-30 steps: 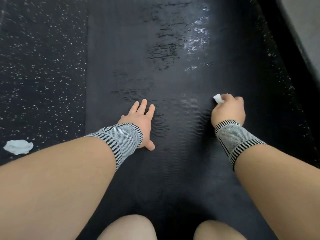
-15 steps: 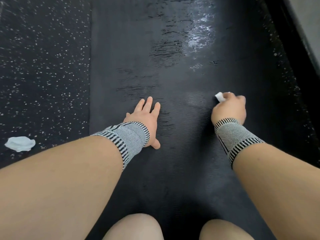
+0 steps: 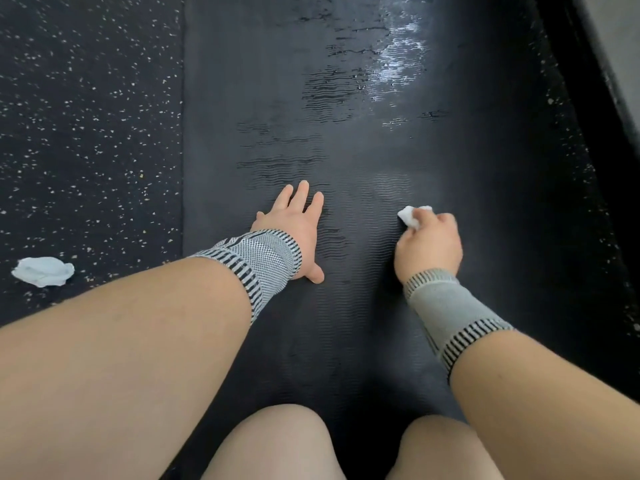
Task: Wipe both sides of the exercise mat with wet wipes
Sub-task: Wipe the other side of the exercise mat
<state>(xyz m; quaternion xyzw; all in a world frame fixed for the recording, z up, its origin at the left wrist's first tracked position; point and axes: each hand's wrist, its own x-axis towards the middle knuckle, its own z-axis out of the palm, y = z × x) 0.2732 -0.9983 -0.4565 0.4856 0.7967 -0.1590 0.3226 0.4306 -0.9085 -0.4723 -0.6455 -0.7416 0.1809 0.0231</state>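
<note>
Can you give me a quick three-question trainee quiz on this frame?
1. True or false: the left hand lies flat on the exercise mat.
2. What does the right hand grip?
A. wet wipe
B. sponge
C. nothing
3. Fill in: the crumpled wipe lies on the speckled ____, left of the mat.

Key: 1 true; 2 A; 3 floor.

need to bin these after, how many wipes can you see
2: one wet wipe bunched in the right hand on the mat; one crumpled wipe on the speckled floor, left. Others may lie off-frame.
</note>
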